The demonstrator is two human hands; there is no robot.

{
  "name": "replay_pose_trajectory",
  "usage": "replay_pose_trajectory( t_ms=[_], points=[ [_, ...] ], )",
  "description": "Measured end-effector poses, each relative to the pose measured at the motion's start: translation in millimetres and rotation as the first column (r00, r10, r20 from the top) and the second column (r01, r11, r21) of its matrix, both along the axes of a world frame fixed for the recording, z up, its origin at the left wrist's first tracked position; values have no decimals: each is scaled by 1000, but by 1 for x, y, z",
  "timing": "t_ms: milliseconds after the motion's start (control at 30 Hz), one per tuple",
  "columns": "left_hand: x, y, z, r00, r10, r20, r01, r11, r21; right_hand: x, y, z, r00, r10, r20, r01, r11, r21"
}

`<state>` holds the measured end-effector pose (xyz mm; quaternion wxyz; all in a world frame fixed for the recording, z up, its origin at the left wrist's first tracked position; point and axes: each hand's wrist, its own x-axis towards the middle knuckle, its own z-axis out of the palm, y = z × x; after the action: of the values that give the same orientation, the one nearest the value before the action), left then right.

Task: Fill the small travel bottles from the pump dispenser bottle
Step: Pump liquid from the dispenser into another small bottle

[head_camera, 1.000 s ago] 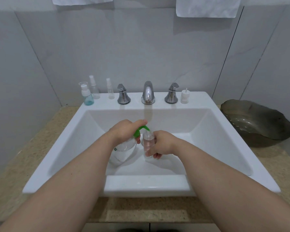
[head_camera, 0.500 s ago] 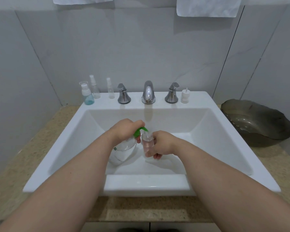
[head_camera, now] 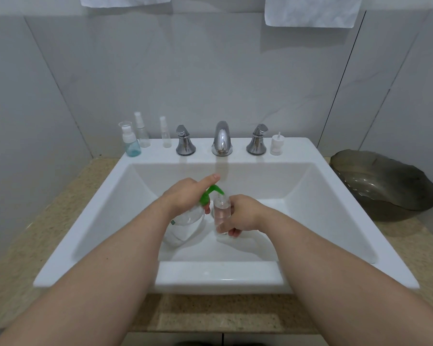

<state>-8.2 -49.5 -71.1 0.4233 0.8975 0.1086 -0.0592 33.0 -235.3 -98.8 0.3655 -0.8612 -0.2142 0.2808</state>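
Pumping step: one travel bottle (head_camera: 221,213) is being filled inside the sink (head_camera: 335,186), held low over the basin floor.
Left hand: the left hand (head_camera: 185,196) wraps the neck of the pump dispenser bottle (head_camera: 183,226), its index finger stretched straight out above the green pump head (head_camera: 211,192).
Right hand: the right hand (head_camera: 243,216) grips the travel bottle upright from the side, fingers curled round its lower half, its open mouth right under the green spout tip.
Just changed: half a second ago the index finger lay down on the pump head; now it is raised clear of it, and more of the green shows beneath.
Meaning for the task: I judge one stroke is over and the head is springing back, so another press can follow.
Fill level: clear liquid seems to sit in the bottle, but how high I cannot tell.
Waiting bottles: a blue-tinted bottle (head_camera: 131,143), a spray bottle (head_camera: 141,132) and a slim bottle (head_camera: 165,133) stand on the ledge left of the faucet (head_camera: 221,139); only the blue-tinted one plainly holds liquid.
Loose cap: a white cap (head_camera: 276,146) stands at the ledge's right end, probably this bottle's top.
Risk: if the mouth drifts from the spout, liquid lands in the sink.
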Motion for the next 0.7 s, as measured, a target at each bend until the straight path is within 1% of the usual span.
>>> replay_pose_trajectory(
  t_ms=[233, 533, 700],
  points=[
    [-2, -2, 5, 999, 24, -24, -24, 1000, 15, -3, -1, 4, 1000, 7, 5, -7, 1000, 6],
    [-2, -5, 6, 999, -44, -18, 43, 999, -19, -2, 0, 1, 1000, 23, 20, -22, 999, -43],
    [-3, -4, 6, 999, -35, -28, 34, 999, -19, -3, -1, 3, 999, 27, 18, -27, 999, -41]
  ],
)
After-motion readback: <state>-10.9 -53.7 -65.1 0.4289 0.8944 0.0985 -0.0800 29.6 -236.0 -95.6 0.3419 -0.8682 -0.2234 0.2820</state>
